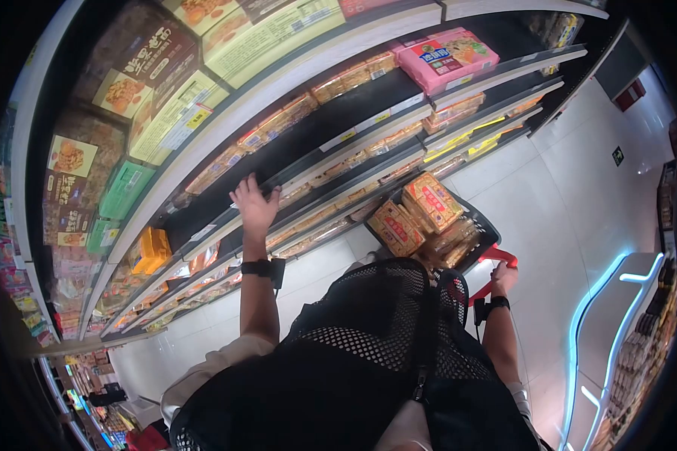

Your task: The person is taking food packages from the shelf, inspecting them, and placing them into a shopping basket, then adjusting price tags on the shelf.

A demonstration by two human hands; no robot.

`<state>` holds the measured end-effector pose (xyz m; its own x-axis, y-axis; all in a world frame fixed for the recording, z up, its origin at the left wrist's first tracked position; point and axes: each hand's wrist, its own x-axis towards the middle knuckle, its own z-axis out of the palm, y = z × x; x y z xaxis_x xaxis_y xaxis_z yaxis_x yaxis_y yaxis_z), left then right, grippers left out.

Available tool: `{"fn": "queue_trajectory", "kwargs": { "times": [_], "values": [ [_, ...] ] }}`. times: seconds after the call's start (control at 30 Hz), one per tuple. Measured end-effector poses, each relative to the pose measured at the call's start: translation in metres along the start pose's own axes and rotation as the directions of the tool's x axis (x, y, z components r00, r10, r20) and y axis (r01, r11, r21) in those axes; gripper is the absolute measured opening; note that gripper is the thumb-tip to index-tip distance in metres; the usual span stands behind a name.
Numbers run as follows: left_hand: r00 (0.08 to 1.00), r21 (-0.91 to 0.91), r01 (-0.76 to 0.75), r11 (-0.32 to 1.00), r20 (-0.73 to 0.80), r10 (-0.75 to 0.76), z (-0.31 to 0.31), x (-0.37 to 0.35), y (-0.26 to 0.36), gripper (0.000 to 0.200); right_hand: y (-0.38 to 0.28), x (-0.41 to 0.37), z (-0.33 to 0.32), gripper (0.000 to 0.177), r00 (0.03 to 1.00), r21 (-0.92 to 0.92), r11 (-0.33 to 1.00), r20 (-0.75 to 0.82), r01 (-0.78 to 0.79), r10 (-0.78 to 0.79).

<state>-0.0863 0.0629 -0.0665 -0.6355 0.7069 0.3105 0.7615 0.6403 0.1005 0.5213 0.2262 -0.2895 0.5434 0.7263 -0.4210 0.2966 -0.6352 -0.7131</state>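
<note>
My left hand (254,204) reaches to the front of a dark store shelf (293,158), fingers spread and nothing in them. Behind it on that shelf runs a row of clear-wrapped snack packs (278,120). My right hand (505,278) is wrapped around the red handle (496,255) of a dark shopping basket (483,225), low at my right side. Inside the basket lie two orange-red printed snack packages (433,201) and some clear-wrapped brown packs (454,243).
A pink package (447,60) stands farther along the shelf, and a yellow-orange pack (152,251) sits at the left. Large boxed snacks (158,68) fill the upper shelf. Across the pale tiled floor (557,195), a display edged with glowing blue strips (579,323) stands at the right.
</note>
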Motion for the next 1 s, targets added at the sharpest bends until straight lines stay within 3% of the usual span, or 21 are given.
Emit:
{"fn": "queue_trajectory", "kwargs": {
  "times": [0.07,0.17,0.23,0.37,0.63,0.7,0.77,0.83,1.0],
  "values": [
    [0.996,0.045,0.063,0.997,0.068,-0.066,-0.005,-0.004,-0.020,0.057,-0.004,0.000,-0.002,0.018,1.000,0.012,1.000,0.014,-0.026,0.026],
    [0.993,-0.082,0.075,0.994,0.098,-0.066,-0.006,-0.010,-0.032,0.046,-0.008,-0.002,-0.003,0.021,1.000,-0.073,0.997,-0.003,0.012,-0.013],
    [0.998,-0.051,0.000,0.999,0.056,0.003,-0.005,-0.007,-0.024,0.041,-0.005,-0.002,-0.001,0.022,1.000,-0.086,0.996,-0.001,0.014,-0.014],
    [0.999,-0.183,-0.044,0.982,0.004,0.046,-0.004,0.000,0.008,0.038,-0.007,-0.005,-0.003,0.023,1.000,-0.090,0.996,-0.003,0.003,-0.004],
    [0.992,-0.160,-0.118,0.980,0.027,0.124,-0.013,0.014,0.036,0.038,-0.008,-0.009,-0.005,0.020,1.000,-0.038,0.999,0.014,0.021,-0.020],
    [0.998,-0.062,-0.017,0.998,0.054,0.020,-0.024,0.014,0.028,0.040,-0.008,-0.010,-0.004,0.017,1.000,-0.026,1.000,-0.017,0.012,-0.012],
    [0.999,0.020,-0.026,0.999,0.028,0.026,-0.024,0.011,0.010,0.040,-0.011,-0.013,-0.006,0.017,1.000,-0.045,0.999,-0.019,0.010,-0.011],
    [0.987,0.041,0.033,0.999,0.159,-0.040,-0.030,0.009,0.004,0.039,-0.010,-0.015,-0.006,0.017,1.000,-0.068,0.998,-0.016,0.010,-0.011],
    [0.991,-0.048,-0.080,0.996,0.108,0.085,-0.018,0.010,0.004,0.034,0.009,-0.007,0.002,0.017,1.000,-0.018,1.000,-0.008,0.009,-0.009]
  ]
}}
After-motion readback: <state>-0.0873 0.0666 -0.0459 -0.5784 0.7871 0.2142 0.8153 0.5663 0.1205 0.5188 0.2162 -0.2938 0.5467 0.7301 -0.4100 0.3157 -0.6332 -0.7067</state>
